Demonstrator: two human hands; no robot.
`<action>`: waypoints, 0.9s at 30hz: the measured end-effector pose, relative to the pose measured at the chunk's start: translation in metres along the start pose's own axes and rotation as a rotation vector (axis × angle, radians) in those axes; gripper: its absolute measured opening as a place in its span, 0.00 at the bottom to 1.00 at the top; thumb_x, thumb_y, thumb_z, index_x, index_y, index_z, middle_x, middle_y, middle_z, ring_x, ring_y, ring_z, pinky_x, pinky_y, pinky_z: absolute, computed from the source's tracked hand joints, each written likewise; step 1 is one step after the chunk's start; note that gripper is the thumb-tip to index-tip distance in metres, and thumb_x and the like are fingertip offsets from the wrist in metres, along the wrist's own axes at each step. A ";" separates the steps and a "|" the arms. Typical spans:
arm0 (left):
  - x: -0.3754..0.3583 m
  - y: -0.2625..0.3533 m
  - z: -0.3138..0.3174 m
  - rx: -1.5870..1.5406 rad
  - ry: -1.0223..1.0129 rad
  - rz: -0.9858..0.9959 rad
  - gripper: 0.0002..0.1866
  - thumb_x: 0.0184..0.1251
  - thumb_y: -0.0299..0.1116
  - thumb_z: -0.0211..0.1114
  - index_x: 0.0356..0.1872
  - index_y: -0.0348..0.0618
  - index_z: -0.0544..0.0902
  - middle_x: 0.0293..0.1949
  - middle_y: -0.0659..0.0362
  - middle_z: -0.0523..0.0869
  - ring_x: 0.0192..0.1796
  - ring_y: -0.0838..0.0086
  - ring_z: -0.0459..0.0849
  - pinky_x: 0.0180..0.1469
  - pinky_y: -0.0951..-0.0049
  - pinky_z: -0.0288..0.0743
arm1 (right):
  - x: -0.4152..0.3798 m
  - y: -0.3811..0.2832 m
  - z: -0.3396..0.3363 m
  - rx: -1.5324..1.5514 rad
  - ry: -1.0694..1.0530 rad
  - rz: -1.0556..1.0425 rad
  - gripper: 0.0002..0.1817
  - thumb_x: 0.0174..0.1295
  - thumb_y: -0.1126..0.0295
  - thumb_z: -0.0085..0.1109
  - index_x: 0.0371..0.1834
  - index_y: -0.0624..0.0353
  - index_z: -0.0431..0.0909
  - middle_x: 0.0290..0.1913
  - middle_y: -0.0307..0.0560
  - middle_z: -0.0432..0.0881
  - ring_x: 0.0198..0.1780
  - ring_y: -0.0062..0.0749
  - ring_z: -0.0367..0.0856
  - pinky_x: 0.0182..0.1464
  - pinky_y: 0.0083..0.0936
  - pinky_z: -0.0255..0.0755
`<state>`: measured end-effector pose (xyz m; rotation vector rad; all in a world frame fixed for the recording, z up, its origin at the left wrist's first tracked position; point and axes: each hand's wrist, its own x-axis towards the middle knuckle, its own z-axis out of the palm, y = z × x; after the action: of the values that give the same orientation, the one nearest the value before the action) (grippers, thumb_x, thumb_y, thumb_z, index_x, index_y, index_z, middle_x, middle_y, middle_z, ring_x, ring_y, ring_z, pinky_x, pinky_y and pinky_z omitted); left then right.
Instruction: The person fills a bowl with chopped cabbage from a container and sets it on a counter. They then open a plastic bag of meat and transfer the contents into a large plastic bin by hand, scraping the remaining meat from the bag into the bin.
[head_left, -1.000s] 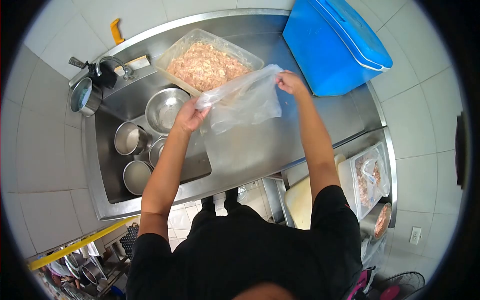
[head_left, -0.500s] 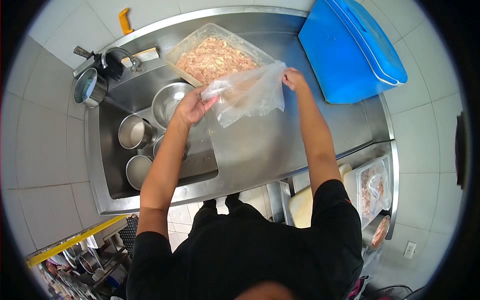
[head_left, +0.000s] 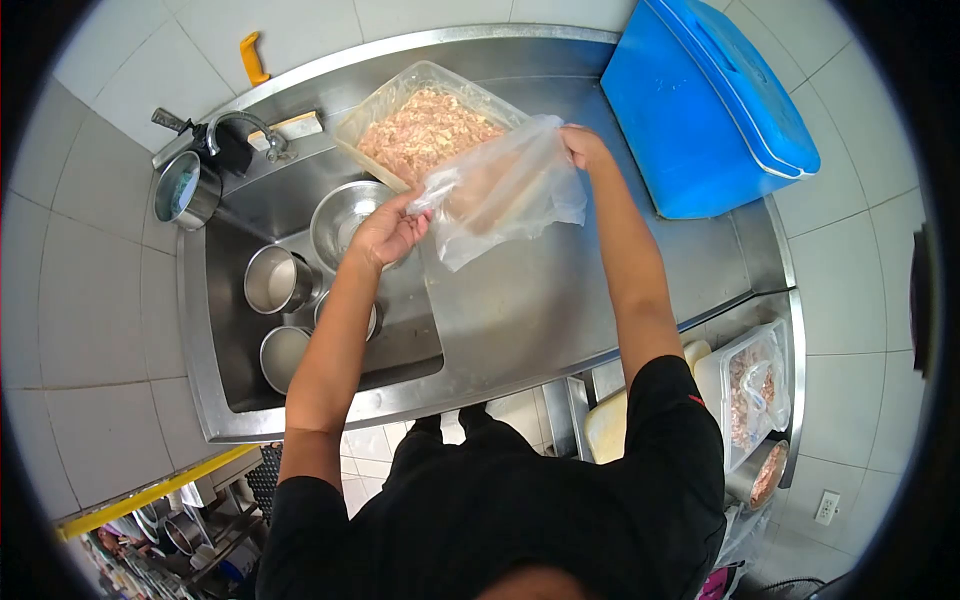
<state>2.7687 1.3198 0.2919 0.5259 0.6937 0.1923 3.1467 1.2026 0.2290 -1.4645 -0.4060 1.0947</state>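
Observation:
A clear plastic bag (head_left: 505, 190) hangs spread between my two hands, over the near right part of a translucent tub (head_left: 350, 122). Pale pink chopped meat (head_left: 425, 133) fills the tub. My left hand (head_left: 391, 228) pinches the bag's left edge near the tub's front corner, its other fingers loosely curled. On the opposite side, my right hand (head_left: 583, 147) grips the bag's upper right corner with closed fingers. The tub rests on the steel counter (head_left: 530, 310), partly over the sink's edge, and the bag hides its near right corner.
Metal pots (head_left: 270, 280) and a steel bowl (head_left: 335, 225) sit in the sink at left, below a faucet (head_left: 240, 120). A blue cooler (head_left: 690, 110) stands at the back right. Lower right, a lidded container (head_left: 745, 395) is beside a pot of meat (head_left: 768, 473).
The bag has shifted slightly and its panel is spread a little wider over the tub's near side. Both hands keep hold of it. The whole view has moved slightly.

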 end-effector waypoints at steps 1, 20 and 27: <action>0.000 0.000 -0.001 0.002 -0.003 0.002 0.13 0.58 0.32 0.65 0.38 0.34 0.75 0.30 0.59 0.78 0.29 0.78 0.77 0.27 0.83 0.74 | -0.004 -0.011 0.011 -0.276 0.134 0.004 0.06 0.60 0.72 0.49 0.36 0.62 0.75 0.28 0.44 0.77 0.23 0.27 0.74 0.21 0.24 0.68; -0.001 -0.002 0.019 0.811 0.204 0.228 0.20 0.51 0.44 0.72 0.18 0.39 0.75 0.16 0.63 0.73 0.17 0.82 0.68 0.17 0.82 0.61 | 0.007 -0.014 0.036 -0.602 0.133 -0.406 0.22 0.53 0.66 0.55 0.51 0.66 0.71 0.44 0.49 0.79 0.44 0.33 0.77 0.47 0.27 0.70; 0.015 -0.003 0.006 0.820 0.371 0.315 0.17 0.55 0.40 0.64 0.23 0.33 0.79 0.17 0.58 0.76 0.15 0.76 0.71 0.17 0.74 0.65 | -0.001 -0.021 0.047 -0.890 0.175 -0.442 0.28 0.44 0.67 0.67 0.49 0.68 0.70 0.44 0.52 0.78 0.46 0.35 0.76 0.50 0.27 0.69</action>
<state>2.7837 1.3202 0.2861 1.4132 1.0484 0.3035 3.1157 1.2343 0.2556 -2.0746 -1.1250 0.4102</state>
